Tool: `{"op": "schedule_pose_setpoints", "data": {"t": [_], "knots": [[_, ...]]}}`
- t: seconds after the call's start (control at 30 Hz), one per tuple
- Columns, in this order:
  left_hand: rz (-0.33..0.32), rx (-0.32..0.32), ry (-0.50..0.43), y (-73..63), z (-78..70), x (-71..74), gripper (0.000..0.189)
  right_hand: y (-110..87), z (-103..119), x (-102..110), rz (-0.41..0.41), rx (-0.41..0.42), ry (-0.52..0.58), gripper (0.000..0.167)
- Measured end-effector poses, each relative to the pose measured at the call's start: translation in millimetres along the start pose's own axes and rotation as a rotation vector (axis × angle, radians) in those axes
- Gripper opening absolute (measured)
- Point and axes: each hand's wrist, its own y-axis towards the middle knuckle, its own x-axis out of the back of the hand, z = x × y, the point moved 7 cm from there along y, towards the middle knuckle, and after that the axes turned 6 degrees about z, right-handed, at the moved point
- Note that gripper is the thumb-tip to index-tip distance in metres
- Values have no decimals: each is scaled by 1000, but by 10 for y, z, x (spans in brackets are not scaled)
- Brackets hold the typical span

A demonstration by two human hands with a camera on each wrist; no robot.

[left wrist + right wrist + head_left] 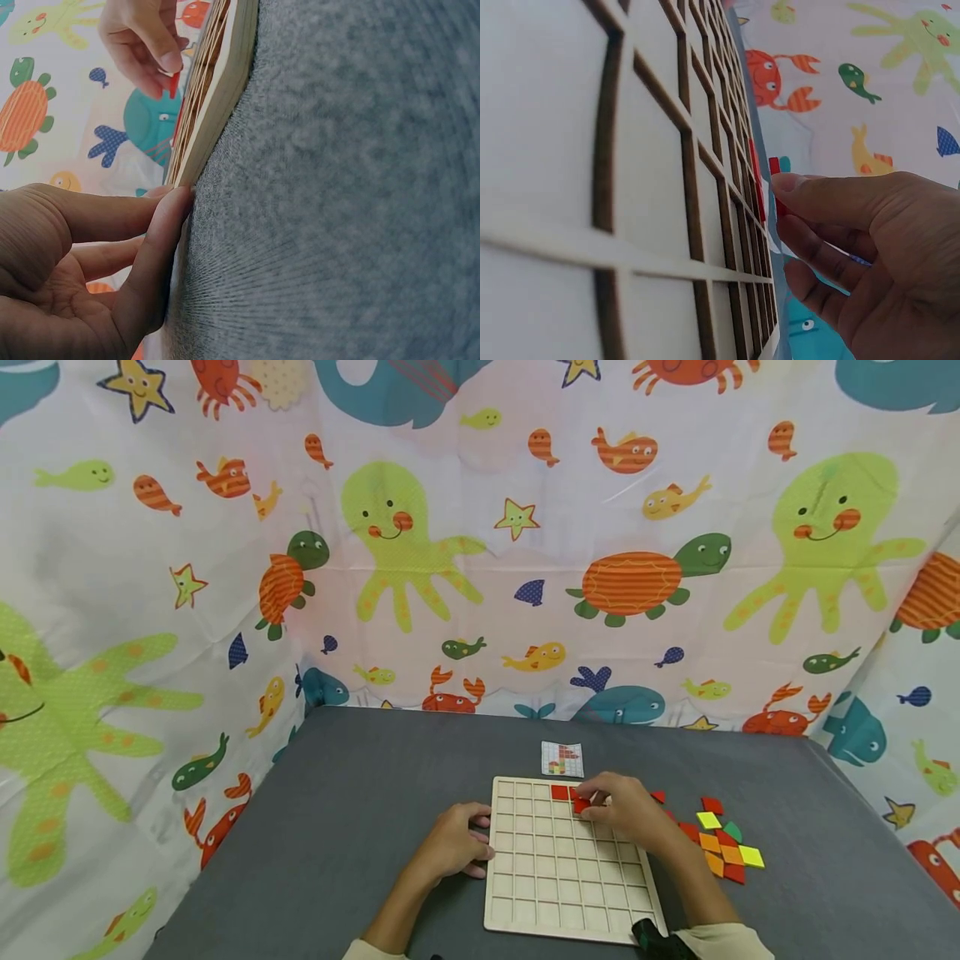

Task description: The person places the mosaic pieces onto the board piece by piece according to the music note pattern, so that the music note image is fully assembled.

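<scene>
A pale wooden grid board (547,868) lies on the grey table. My left hand (455,842) is at its left side, fingertips touching the edge; in the left wrist view the left hand (82,262) meets the board's rim (225,97) with extended fingers. Over the board's top rows, my right hand (618,807) pinches a red tile (581,807) between thumb and fingers. The right wrist view shows this red tile (775,180) upright on edge, close to the grid. Another red tile (559,792) sits in a top-row cell, with more red just right of it, partly hidden by the right hand.
A small printed pattern card (562,759) lies behind the board. Several loose red, orange, yellow and green tiles (729,853) are scattered on the table to the right of the board, past my right forearm. A sea-animal curtain (480,610) stands around the table.
</scene>
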Motion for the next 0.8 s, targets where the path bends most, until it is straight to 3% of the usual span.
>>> {"op": "schedule_pose_setpoints", "data": {"t": [0.8], "knots": [[-4, -8, 5, -3, 3, 8, 65, 167, 207, -157, 65, -57, -3, 28]]}}
